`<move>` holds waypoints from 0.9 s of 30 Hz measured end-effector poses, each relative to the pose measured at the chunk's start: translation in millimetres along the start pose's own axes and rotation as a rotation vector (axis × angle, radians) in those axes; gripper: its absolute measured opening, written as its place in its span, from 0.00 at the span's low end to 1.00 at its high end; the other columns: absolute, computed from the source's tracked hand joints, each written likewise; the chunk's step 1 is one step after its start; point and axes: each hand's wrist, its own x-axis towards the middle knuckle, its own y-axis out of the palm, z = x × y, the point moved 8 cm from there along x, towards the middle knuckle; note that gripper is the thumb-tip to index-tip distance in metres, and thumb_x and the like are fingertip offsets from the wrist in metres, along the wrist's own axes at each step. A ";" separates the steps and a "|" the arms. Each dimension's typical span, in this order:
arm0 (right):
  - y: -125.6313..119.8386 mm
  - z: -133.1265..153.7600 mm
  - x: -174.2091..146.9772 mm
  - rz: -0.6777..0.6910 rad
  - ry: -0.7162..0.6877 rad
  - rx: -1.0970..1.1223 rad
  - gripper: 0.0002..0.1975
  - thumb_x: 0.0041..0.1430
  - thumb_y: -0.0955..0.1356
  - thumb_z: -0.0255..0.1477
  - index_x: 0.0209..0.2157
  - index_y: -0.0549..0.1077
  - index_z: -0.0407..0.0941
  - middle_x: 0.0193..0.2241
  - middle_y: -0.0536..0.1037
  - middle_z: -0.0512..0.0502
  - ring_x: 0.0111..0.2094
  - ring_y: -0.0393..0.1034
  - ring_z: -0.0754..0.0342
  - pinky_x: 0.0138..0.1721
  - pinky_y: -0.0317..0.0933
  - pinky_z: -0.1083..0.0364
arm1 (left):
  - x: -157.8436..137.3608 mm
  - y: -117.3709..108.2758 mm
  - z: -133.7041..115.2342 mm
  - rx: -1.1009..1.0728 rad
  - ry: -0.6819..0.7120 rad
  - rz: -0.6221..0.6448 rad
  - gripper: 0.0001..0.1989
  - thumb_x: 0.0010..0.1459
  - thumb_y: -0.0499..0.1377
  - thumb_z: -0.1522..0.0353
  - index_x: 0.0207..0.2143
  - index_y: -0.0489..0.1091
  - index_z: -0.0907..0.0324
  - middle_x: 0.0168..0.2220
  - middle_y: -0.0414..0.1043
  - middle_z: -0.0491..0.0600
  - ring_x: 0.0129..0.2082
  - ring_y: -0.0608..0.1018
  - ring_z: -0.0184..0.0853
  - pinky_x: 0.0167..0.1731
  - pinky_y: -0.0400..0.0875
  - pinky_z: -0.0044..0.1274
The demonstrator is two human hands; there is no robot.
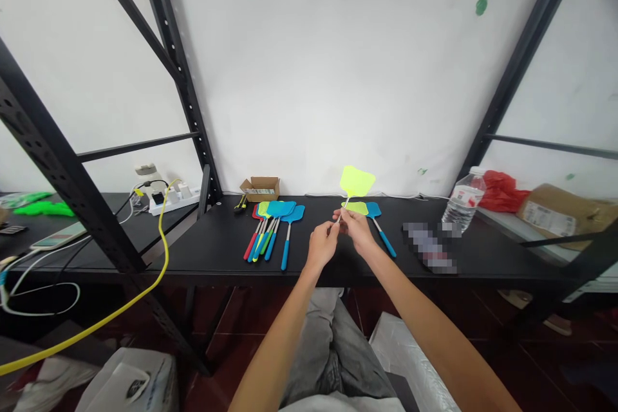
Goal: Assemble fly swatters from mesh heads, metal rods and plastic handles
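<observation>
Pinched yellow swatter (pixel 356 181) head-up in closed fingertips of left hand (pixel 322 243) and right hand (pixel 356 226), over table (pixel 193 248), between swatter pile (pixel 280 208) and blue swatter (pixel 387 243).

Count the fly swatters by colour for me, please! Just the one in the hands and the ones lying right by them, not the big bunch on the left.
Yellow: 2, the held swatter and the lying yellow swatter
Blue: 1, the blue swatter
Total: 3 visible
</observation>
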 end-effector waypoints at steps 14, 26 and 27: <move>-30.7 13.3 10.0 -0.257 0.039 0.120 0.12 0.48 0.71 0.39 0.26 0.75 0.44 0.29 0.79 0.45 0.25 0.69 0.57 0.21 0.59 0.60 | -17.1 -6.3 -1.3 0.135 0.034 0.083 0.24 0.64 0.46 0.56 0.29 0.74 0.59 0.21 0.69 0.45 0.24 0.70 0.31 0.26 0.55 0.21; -48.6 17.7 11.5 -0.255 0.028 0.138 0.16 0.51 0.71 0.44 0.30 0.76 0.44 0.31 0.79 0.45 0.24 0.69 0.59 0.20 0.59 0.61 | -25.2 -15.2 -3.3 0.385 0.007 0.105 0.22 0.65 0.46 0.55 0.34 0.75 0.54 0.30 0.76 0.49 0.32 0.76 0.36 0.30 0.58 0.22; -44.0 14.9 8.9 -0.218 0.038 0.112 0.16 0.51 0.71 0.44 0.30 0.77 0.44 0.32 0.79 0.44 0.24 0.69 0.59 0.20 0.59 0.61 | -23.9 -15.4 -4.1 0.389 0.005 0.103 0.21 0.65 0.46 0.55 0.34 0.75 0.54 0.31 0.76 0.50 0.33 0.77 0.36 0.31 0.59 0.22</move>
